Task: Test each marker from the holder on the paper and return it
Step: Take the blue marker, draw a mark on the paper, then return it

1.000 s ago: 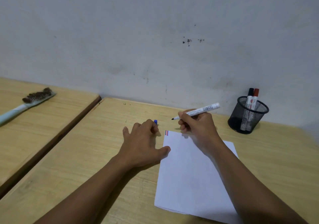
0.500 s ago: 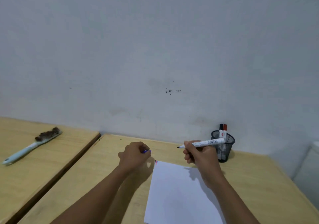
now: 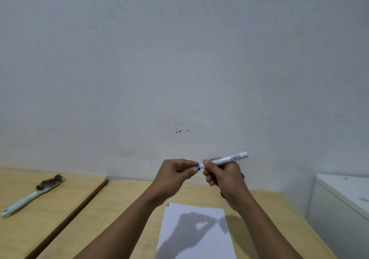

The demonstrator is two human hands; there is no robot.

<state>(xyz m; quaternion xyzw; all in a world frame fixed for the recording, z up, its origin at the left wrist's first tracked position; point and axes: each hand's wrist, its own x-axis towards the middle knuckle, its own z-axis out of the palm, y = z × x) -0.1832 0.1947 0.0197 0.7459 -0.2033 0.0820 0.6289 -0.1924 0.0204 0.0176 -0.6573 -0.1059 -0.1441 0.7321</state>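
My right hand (image 3: 223, 176) grips a white marker (image 3: 229, 158), held raised above the table with its tip pointing left. My left hand (image 3: 173, 176) pinches the blue cap (image 3: 197, 167) right at the marker's tip; the tip itself is hidden in the cap. Below lies the white paper (image 3: 199, 238) with short red and blue test strokes (image 3: 167, 204) at its top left corner. The black mesh holder is almost wholly hidden behind my right hand and wrist.
A light blue brush (image 3: 32, 196) with dark bristles lies on the neighbouring wooden table at the left. A gap runs between the two tables. A white cabinet (image 3: 343, 198) stands at the right. The wall is close behind.
Both hands rose off the table and came together; the blue cap in my left hand now meets the marker's tip. The camera tilted upward, so the holder went out of sight.
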